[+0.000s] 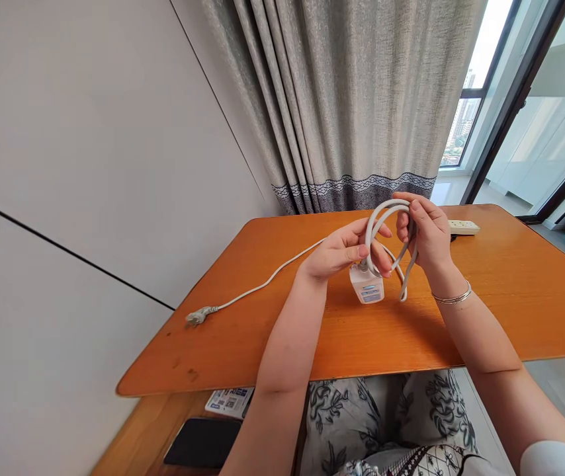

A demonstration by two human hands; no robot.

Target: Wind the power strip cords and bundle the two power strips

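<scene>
A white power cord (372, 228) is gathered in loops between my two hands above the table. My left hand (345, 250) is closed on the left side of the loops, its thumb in front and its fingers behind. My right hand (426, 228) pinches the top right of the loops. Just under my left fingers is a white boxy block (368, 285) with a blue-and-white label, where the cord seems to enter it. A loop of cord hangs beside the block. The cord's other length runs left over the table to a plug (200, 317) lying near the left edge.
The orange wooden table (282, 344) has rounded corners. A cream power strip (464, 227) lies behind my right hand. Below the table's left front are a black phone-like slab (203, 441) and a printed packet (229, 401). A grey curtain (352, 99) hangs behind.
</scene>
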